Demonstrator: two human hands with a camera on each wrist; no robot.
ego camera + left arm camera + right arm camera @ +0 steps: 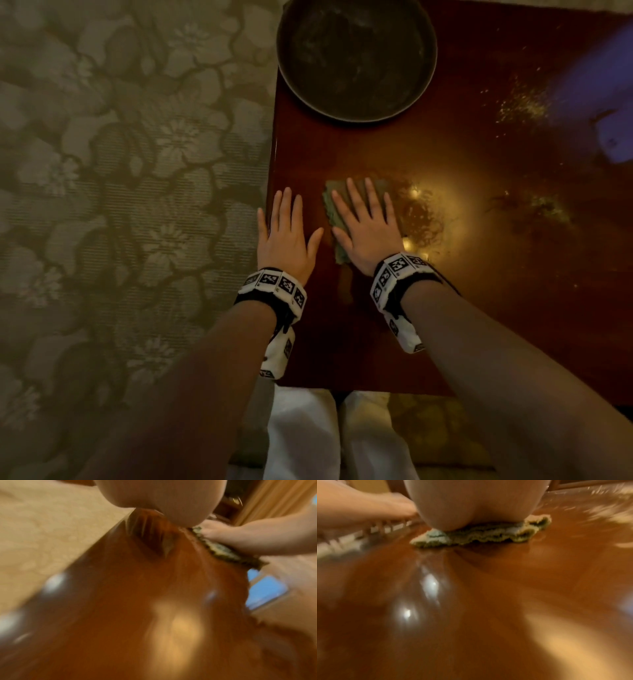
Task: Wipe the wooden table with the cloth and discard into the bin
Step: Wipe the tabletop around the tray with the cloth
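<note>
A green cloth (329, 209) lies flat on the dark reddish wooden table (479, 308). My right hand (366, 226) presses down on it with straight, spread fingers. In the right wrist view the cloth (488, 536) bunches under my palm. My left hand (286, 233) rests flat on the table's left edge, just left of the cloth, holding nothing. In the left wrist view the cloth (221, 550) shows under my right hand (240, 539). Yellowish crumbs (520, 106) are scattered on the right side of the table, with more crumbs (424, 219) right of the cloth.
A dark round bin (356, 58) stands at the table's far left corner. A blurred blue-white object (603, 102) sits at the right edge. Patterned carpet (120, 205) covers the floor left of the table. My white-trousered legs (335, 438) are at the near edge.
</note>
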